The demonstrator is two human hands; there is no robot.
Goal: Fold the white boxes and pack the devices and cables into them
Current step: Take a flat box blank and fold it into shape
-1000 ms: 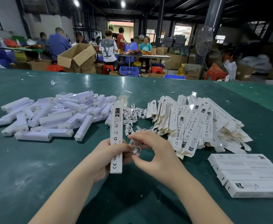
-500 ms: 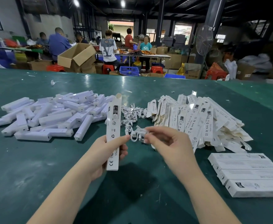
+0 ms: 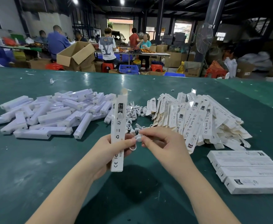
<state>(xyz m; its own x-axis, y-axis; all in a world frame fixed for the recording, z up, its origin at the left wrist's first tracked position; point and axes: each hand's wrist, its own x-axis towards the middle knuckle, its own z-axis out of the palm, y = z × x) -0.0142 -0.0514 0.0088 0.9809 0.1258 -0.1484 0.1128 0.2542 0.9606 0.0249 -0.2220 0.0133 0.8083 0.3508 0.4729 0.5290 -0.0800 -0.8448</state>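
Left hand (image 3: 111,147) has its grip curled round the lower half of a folded white box (image 3: 118,133), held upright above the near middle of the green surface (image 3: 27,175), top flap open. Right hand (image 3: 163,143) pinches a small coiled white cable (image 3: 136,139) between thumb and fingertips, just beside the box and touching the left thumb. The box looks like thin card: light, easily crushed, so best held by its long edges near the middle rather than squeezed on the faces. The cable looks soft and springy, likely to uncoil if released; pinching across the bundle should keep it tight for feeding into the open top. Toward the far left, a heap of white devices (image 3: 52,115); mid-surface, loose cables (image 3: 135,110); to the right, flat unfolded boxes (image 3: 197,117); at the right edge, packed boxes (image 3: 248,172), cut off by the frame. Whether a device already sits inside the held box cannot be told. The cable's plug ends are hidden by fingers.
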